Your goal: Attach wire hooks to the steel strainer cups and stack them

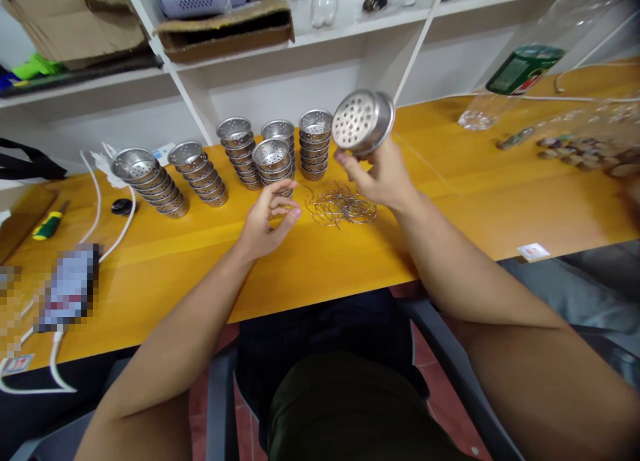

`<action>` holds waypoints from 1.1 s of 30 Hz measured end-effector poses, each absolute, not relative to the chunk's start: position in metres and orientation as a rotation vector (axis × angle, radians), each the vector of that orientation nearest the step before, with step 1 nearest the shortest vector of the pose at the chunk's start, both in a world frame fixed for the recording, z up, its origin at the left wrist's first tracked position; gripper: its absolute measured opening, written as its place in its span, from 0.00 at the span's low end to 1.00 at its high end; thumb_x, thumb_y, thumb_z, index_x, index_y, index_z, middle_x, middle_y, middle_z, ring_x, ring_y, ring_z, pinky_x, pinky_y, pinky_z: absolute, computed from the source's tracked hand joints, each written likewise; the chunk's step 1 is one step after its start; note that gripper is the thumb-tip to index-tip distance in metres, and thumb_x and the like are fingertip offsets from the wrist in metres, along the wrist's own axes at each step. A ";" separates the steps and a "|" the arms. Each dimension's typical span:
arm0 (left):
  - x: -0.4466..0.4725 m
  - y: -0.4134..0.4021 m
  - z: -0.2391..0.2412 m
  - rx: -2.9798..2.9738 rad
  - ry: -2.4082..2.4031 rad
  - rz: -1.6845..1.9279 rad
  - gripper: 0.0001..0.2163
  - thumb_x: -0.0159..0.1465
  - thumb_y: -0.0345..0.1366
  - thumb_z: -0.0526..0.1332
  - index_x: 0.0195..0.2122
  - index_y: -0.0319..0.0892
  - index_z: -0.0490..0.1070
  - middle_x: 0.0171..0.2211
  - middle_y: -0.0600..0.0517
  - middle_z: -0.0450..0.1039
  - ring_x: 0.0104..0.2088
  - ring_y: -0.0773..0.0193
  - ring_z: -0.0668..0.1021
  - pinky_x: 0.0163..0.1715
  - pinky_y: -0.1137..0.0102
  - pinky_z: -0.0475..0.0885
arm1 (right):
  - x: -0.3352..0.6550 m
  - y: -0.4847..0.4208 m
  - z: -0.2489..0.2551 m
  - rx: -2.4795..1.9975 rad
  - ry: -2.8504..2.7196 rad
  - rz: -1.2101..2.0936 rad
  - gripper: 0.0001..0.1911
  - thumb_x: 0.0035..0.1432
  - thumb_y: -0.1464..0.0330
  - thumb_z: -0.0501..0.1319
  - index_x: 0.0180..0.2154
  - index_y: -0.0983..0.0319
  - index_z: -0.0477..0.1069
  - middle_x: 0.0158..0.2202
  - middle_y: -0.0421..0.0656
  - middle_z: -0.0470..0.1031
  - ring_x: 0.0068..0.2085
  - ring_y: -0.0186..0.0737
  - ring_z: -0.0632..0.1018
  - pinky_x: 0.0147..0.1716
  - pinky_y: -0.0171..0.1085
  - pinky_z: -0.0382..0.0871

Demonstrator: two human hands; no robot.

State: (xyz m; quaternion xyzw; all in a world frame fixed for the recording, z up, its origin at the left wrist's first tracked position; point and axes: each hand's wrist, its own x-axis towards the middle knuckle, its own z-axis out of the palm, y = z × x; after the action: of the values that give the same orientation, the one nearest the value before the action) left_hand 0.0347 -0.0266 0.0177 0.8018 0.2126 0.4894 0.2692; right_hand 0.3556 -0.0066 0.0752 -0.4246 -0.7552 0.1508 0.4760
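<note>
My right hand holds a perforated steel cup up above the yellow table, its holed bottom turned toward me. My left hand hovers just left of a tangled pile of thin wire rings, its fingers curled and pinched around what looks like a thin wire piece, too fine to make out. Behind both hands stand several stacks of the same steel cups, some upright and two stacks leaning to the left.
A white cable and a green-handled screwdriver lie on the left of the table. A clear plastic bottle lies at the right beside small round pieces. White shelves with cardboard boxes rise behind.
</note>
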 end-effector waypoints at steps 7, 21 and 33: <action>0.034 -0.030 0.028 2.280 0.604 1.369 0.55 0.74 0.66 0.81 0.93 0.67 0.51 0.90 0.36 0.62 0.71 0.37 0.88 0.61 0.48 0.94 | 0.307 -0.024 0.048 -0.794 -2.415 0.299 0.17 0.79 0.52 0.68 0.57 0.56 0.85 0.58 0.56 0.89 0.54 0.63 0.85 0.56 0.56 0.81; 0.023 -0.023 0.020 2.079 0.472 1.239 0.35 0.76 0.57 0.82 0.77 0.55 0.74 0.67 0.41 0.84 0.60 0.50 0.94 0.58 0.58 0.95 | 0.319 -0.017 0.067 -0.357 -2.289 0.853 0.23 0.85 0.49 0.73 0.42 0.57 0.74 0.43 0.42 0.75 0.40 0.40 0.75 0.43 0.40 0.70; 0.021 -0.025 0.023 2.052 0.432 1.295 0.34 0.75 0.56 0.84 0.75 0.57 0.74 0.67 0.44 0.85 0.65 0.50 0.92 0.62 0.57 0.93 | 0.308 -0.015 0.061 -0.352 -2.168 0.870 0.28 0.87 0.45 0.70 0.39 0.58 0.72 0.41 0.41 0.73 0.41 0.40 0.72 0.46 0.40 0.68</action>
State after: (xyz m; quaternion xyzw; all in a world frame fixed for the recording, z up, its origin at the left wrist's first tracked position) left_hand 0.0215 -0.0245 0.0233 0.7853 0.1652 0.4956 0.3323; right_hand 0.3082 -0.0151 0.0614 -0.1379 -0.8488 0.3408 0.3799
